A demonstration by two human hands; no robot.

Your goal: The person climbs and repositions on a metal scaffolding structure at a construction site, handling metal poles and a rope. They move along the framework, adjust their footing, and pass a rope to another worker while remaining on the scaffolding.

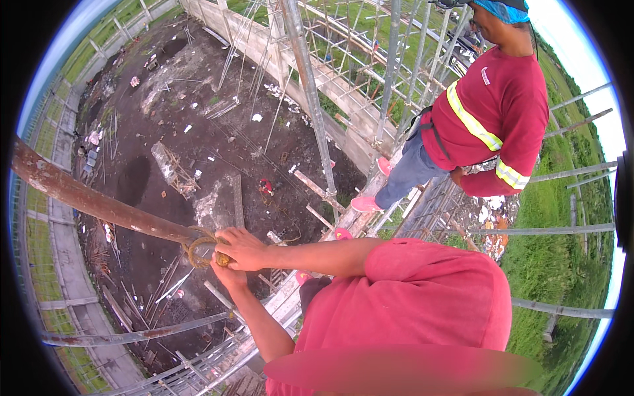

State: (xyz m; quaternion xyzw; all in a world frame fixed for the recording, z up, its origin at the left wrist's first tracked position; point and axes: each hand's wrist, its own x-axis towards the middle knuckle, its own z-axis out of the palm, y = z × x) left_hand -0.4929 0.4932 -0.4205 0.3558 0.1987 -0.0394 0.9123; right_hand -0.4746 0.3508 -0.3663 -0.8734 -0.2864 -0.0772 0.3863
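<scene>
A long rusty pipe slants in from the left, and a tan rope is looped around its near end. Both of my hands meet at that end. My right hand has its fingers bent around the rope beside the loop. Just below it, my left hand is closed at the same rope, its fingertips partly covered. A yellowish-brown knot or rope end shows between the two hands. The pipe tip itself is hidden by the rope and fingers.
A person in a maroon long-sleeved shirt stands at the upper right on a concrete beam. Upright scaffold pipes rise nearby. Far below lies dark ground with planks and debris. Horizontal pipes cross at the right above grass.
</scene>
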